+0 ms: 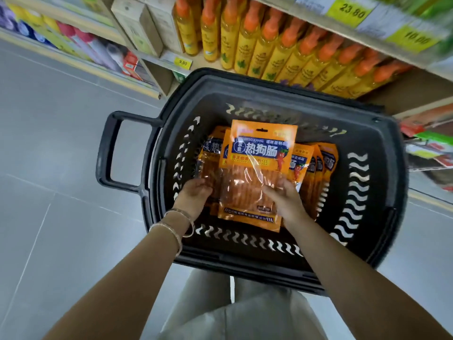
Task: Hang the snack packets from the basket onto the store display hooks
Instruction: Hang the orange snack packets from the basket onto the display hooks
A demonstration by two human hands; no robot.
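Observation:
A black plastic basket (377,182) stands on the floor in front of me, holding several orange snack packets. One orange packet (255,173) with a blue label and a hang hole at its top is raised above the others. My right hand (284,197) grips its lower right edge. My left hand (196,195), with bangles on the wrist, reaches into the basket at the packet's lower left and holds the packets there (210,153). More packets (316,165) stand on edge at the right of the basket. No display hooks are in view.
A shelf of yellow bottles with orange caps (282,52) runs behind the basket, with price tags (182,63) on the shelf edges. The basket's handle (110,153) sticks out to the left over grey floor tiles (49,168). Boxed goods fill shelves at far right (431,143).

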